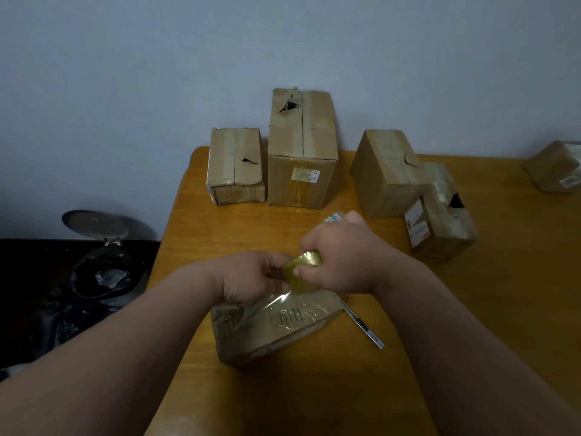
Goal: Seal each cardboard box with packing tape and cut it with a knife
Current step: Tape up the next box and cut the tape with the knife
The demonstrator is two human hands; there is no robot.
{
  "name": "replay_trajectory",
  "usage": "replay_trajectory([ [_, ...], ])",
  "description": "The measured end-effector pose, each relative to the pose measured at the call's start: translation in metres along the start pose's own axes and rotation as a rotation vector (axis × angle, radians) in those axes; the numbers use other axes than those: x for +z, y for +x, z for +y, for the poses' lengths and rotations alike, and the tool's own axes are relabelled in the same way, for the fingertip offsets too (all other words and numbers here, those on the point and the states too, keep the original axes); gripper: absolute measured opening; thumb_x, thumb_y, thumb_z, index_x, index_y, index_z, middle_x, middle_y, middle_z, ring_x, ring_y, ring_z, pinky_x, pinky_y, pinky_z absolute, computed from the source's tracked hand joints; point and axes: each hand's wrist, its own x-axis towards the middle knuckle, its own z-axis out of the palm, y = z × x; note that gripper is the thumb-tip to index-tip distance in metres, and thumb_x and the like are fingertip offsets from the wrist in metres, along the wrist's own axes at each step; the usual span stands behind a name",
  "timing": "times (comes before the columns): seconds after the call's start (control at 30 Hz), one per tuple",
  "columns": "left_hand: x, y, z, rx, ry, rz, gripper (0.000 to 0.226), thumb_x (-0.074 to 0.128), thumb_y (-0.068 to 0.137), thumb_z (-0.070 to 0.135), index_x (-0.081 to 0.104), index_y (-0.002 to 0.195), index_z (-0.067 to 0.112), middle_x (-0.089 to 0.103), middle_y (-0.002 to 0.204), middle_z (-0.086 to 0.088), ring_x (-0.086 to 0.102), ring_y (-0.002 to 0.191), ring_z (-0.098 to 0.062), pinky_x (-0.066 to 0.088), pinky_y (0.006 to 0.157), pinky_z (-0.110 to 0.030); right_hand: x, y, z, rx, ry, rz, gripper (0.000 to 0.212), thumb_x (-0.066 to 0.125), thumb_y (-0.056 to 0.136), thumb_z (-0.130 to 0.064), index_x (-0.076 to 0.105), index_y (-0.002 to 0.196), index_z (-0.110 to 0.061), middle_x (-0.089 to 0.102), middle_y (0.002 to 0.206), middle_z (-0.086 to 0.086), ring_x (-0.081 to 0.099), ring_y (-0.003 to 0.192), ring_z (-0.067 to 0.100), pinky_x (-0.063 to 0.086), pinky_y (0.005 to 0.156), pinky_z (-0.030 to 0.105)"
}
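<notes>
Your right hand (339, 262) is gripping the tape roll (303, 272); your left hand (251, 275) is pinching its free end above the near box (276, 328), knife (361, 325) lying just right.

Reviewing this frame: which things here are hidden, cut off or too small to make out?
Head view only:
- Tape roll: mostly covered by the right hand and left hand; how much tape remains is unclear.
- Knife: its upper end hidden behind the near box; blade state unclear.
- Far-right box: cut off by the frame edge.
- Label on the tall box: print too small.
- Bin: contents too dark.
</notes>
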Motion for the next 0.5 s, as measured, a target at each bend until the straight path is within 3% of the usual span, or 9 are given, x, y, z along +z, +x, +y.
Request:
replay_trajectory([
  [0.1, 0.0, 0.0, -0.004, 0.003, 0.022, 0.07, 0.018, 0.061, 0.095, 0.015, 0.067, 0.111, 0.022, 0.069, 0.108, 0.0, 0.063, 0.103, -0.014, 0.05, 0.091, -0.028, 0.003, -0.002, 0.006, 0.001, 0.004, 0.058, 0.027, 0.055, 0.089, -0.052, 0.066, 0.098, -0.03, 0.06, 0.093, -0.011, 0.053, 0.096, 0.01, 0.024, 0.104, 0.041],
  [0.17, 0.0, -0.002, -0.007, -0.002, 0.014, 0.115, 0.014, 0.064, 0.093, 0.017, 0.068, 0.105, 0.023, 0.068, 0.107, -0.003, 0.063, 0.101, -0.017, 0.05, 0.089, -0.032, 0.01, -0.009, 0.019, 0.037, 0.219, 0.118, 0.034, 0.055, 0.09, -0.05, 0.065, 0.116, -0.029, 0.06, 0.109, -0.012, 0.052, 0.105, 0.008, 0.033, 0.104, 0.038],
  [0.27, 0.003, -0.003, -0.008, -0.007, -0.005, 0.148, 0.013, 0.064, 0.093, 0.018, 0.068, 0.104, 0.022, 0.07, 0.104, 0.0, 0.065, 0.099, -0.016, 0.052, 0.087, -0.03, 0.031, -0.021, 0.049, 0.255, 0.658, 0.41, 0.032, 0.05, 0.095, -0.039, 0.062, 0.12, -0.025, 0.057, 0.114, -0.008, 0.054, 0.098, 0.001, 0.044, 0.076, 0.021],
  [0.33, 0.006, -0.003, -0.009, -0.012, -0.031, 0.168, 0.012, 0.064, 0.093, 0.016, 0.067, 0.104, 0.02, 0.07, 0.103, -0.003, 0.066, 0.098, -0.018, 0.052, 0.086, -0.032, 0.06, -0.029, 0.071, 0.514, 0.635, 0.48, 0.019, 0.047, 0.1, -0.028, 0.06, 0.111, -0.02, 0.059, 0.11, 0.001, 0.056, 0.09, 0.006, 0.039, 0.062, 0.016],
  [0.4, 0.01, -0.004, -0.01, -0.022, -0.079, 0.19, 0.012, 0.063, 0.093, 0.015, 0.066, 0.104, 0.019, 0.069, 0.104, -0.008, 0.065, 0.099, -0.023, 0.053, 0.087, -0.035, 0.101, -0.038, 0.089, 0.705, 0.497, 0.225, 0.012, 0.045, 0.102, -0.023, 0.055, 0.103, -0.017, 0.062, 0.111, 0.005, 0.057, 0.091, 0.013, 0.04, 0.059, 0.018],
  [0.5, 0.018, -0.005, -0.01, -0.029, -0.158, 0.213, 0.012, 0.063, 0.093, 0.014, 0.066, 0.105, 0.016, 0.066, 0.108, -0.013, 0.065, 0.096, -0.024, 0.054, 0.085, -0.033, 0.16, -0.052, 0.088, 0.79, 0.42, -0.199, 0.022, 0.049, 0.098, -0.026, 0.051, 0.116, -0.014, 0.056, 0.121, 0.007, 0.055, 0.102, 0.021, 0.046, 0.082, 0.03],
])
